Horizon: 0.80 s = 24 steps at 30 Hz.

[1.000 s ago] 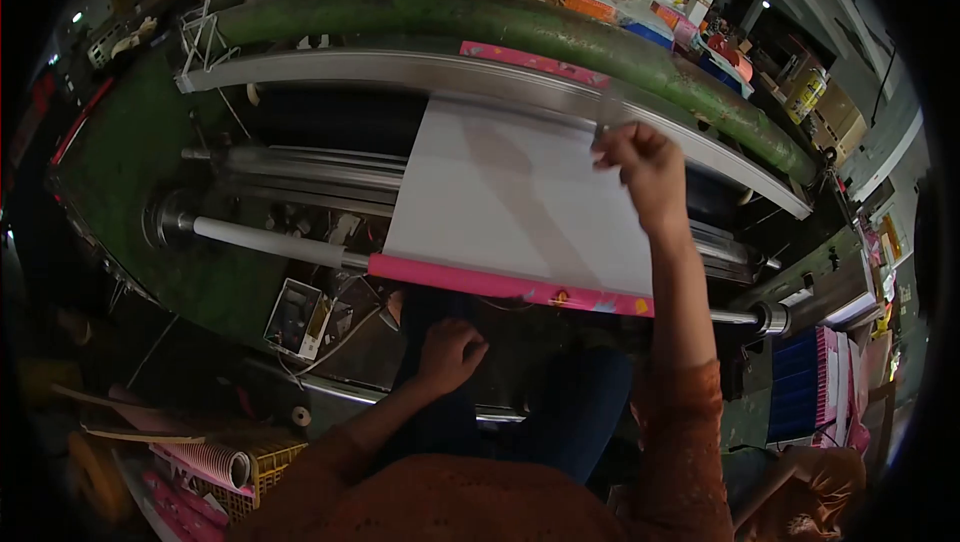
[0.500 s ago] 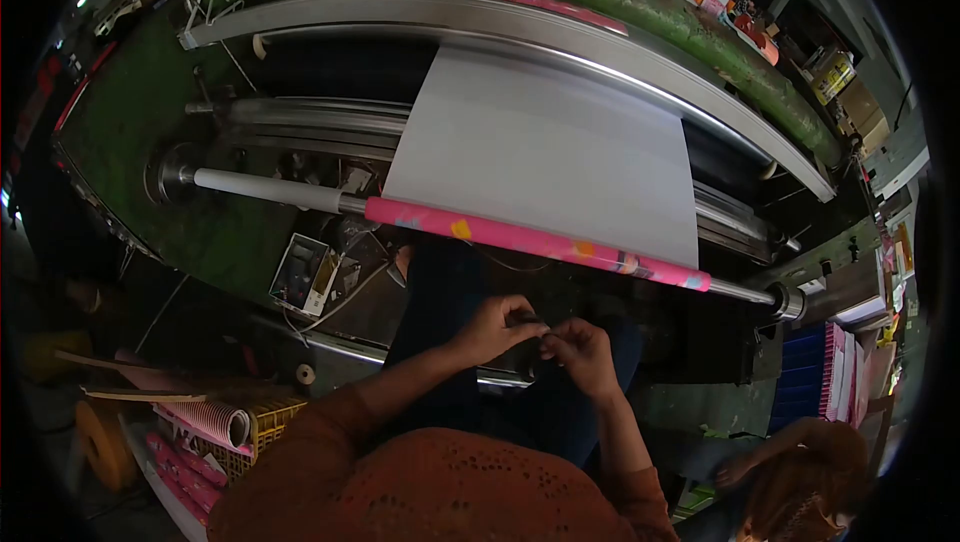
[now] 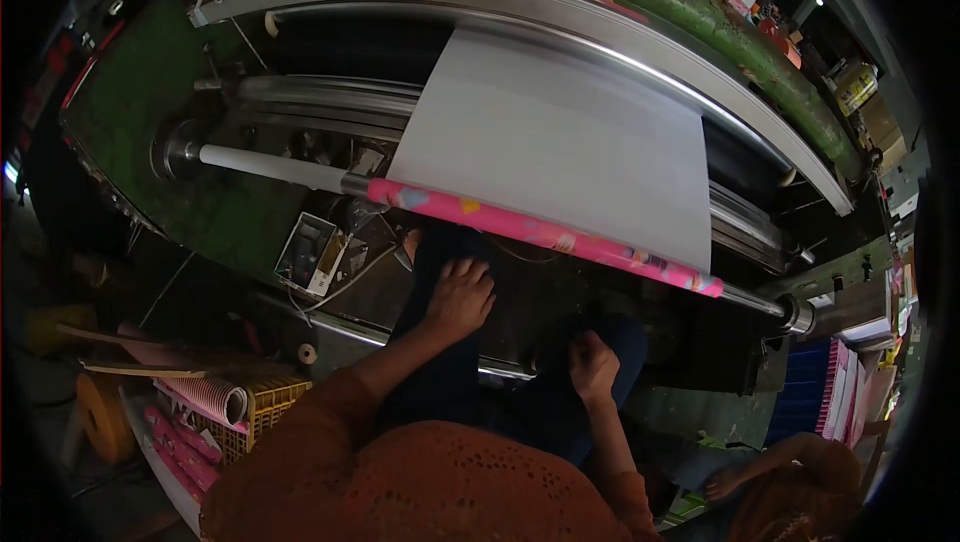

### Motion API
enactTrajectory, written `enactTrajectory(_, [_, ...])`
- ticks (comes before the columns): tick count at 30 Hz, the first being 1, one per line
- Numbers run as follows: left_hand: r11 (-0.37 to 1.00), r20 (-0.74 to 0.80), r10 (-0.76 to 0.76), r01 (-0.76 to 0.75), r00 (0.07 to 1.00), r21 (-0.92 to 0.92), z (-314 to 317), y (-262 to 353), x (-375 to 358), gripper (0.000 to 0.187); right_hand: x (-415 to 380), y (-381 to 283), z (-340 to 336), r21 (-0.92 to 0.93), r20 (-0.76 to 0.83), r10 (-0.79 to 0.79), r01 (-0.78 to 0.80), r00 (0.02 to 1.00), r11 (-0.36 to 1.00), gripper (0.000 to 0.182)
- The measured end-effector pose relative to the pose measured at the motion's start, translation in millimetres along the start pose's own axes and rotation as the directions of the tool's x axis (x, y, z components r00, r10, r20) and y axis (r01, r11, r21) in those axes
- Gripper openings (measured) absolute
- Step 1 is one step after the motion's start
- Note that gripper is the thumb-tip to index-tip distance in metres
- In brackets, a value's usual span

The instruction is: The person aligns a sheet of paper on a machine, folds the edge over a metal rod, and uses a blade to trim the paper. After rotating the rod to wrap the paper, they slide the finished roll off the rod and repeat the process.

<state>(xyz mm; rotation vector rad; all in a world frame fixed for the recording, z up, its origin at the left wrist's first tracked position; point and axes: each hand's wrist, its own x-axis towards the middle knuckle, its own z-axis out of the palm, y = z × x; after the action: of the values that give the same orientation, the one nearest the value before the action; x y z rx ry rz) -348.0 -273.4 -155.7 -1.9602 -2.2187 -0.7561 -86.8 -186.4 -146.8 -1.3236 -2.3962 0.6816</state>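
Note:
My left hand (image 3: 461,296) lies on my left knee with its fingers stretched out and holds nothing. Over my right thigh, my right hand (image 3: 593,365) is curled closed; anything inside it is hidden. In front of my knees a pink patterned roll (image 3: 545,234) sits on a metal shaft (image 3: 748,302). A wide white sheet (image 3: 560,132) runs from that roll up under a metal bar (image 3: 600,40) of the machine. Neither hand touches the roll or the sheet.
A small open box (image 3: 311,255) of odds and ends sits left of my knee. At lower left stands a yellow crate (image 3: 272,415) beside pink rolls (image 3: 180,447). Another person's arm (image 3: 765,464) shows at lower right, near a blue stack (image 3: 800,392).
My hands were together, pinching something small and dark. They have parted: the left moved up-left onto my knee, the right lowered to my thigh. The view has shifted slightly.

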Motion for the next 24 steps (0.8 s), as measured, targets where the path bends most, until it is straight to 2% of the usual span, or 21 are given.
enactTrajectory(6, [1.000, -0.005, -0.007, 0.007, 1.000, -0.029, -2.6, 0.6, -0.2, 0.019, -2.0, 0.8, 1.6, -0.076, 0.019, -0.035, 0.036, 0.999, 0.996, 0.007])
enactTrajectory(9, [0.999, -0.027, -0.008, 0.006, 1.000, -0.050, 0.3, -2.1, -1.3, 0.020, 6.2, -1.5, 0.4, -0.006, -0.039, -0.114, 0.113, 0.993, 0.994, 0.005])
enactTrajectory(11, [0.998, -0.035, -0.009, 0.007, 0.999, -0.070, 2.0, -3.4, -2.2, 0.021, 14.6, -18.1, -14.3, 0.206, 0.170, 0.003, -0.039, 0.985, 0.978, 0.005])
enactTrajectory(12, [0.998, -0.048, 0.001, -0.004, 0.999, -0.064, 2.1, -3.3, -2.1, 0.020, 20.7, -32.3, -25.0, 0.201, 0.174, 0.001, -0.037, 0.985, 0.979, 0.005])
enactTrajectory(14, [0.998, -0.063, 0.010, -0.014, 0.998, -0.063, 2.7, -3.0, -1.5, 0.020, 44.3, -87.5, -57.0, 0.268, 0.233, -0.163, 0.097, 0.959, 0.958, 0.005])
enactTrajectory(16, [0.997, -0.076, 0.022, -0.028, 0.997, -0.078, 3.6, -2.9, 0.0, 0.017, 72.5, -143.8, -83.6, 0.407, 0.151, -0.315, 0.231, 0.937, 0.884, 0.006])
enactTrajectory(18, [0.992, -0.031, 0.025, -0.029, 0.999, -0.125, 5.4, -1.3, -0.2, 0.018, 108.5, -189.3, -90.0, 0.360, 0.030, -0.426, 0.388, 0.904, 0.849, 0.006])
enactTrajectory(20, [0.985, 0.017, 0.029, -0.026, 0.999, -0.170, 4.6, -1.1, 1.6, 0.019, 157.6, -234.5, -77.9, 0.325, -0.072, -0.591, 0.579, 0.803, 0.747, 0.006])
enactTrajectory(22, [0.962, 0.111, 0.130, -0.098, 0.985, -0.254, -4.5, 2.0, 4.1, 0.021, 210.6, -253.8, -45.1, 0.229, -0.008, -0.654, 0.638, 0.756, 0.735, 0.007])
enactTrajectory(23, [0.962, 0.110, 0.129, -0.097, 0.985, -0.256, -15.6, 2.3, 7.0, 0.021, 228.3, -260.9, -27.5, 0.206, 0.038, -0.642, 0.622, 0.766, 0.755, 0.008])
enactTrajectory(24, [0.947, -0.146, 0.215, -0.242, 0.966, -0.211, -33.8, 2.8, 11.7, 0.024, 240.1, -266.7, -12.9, 0.182, 0.082, -0.627, 0.607, 0.775, 0.774, 0.009])
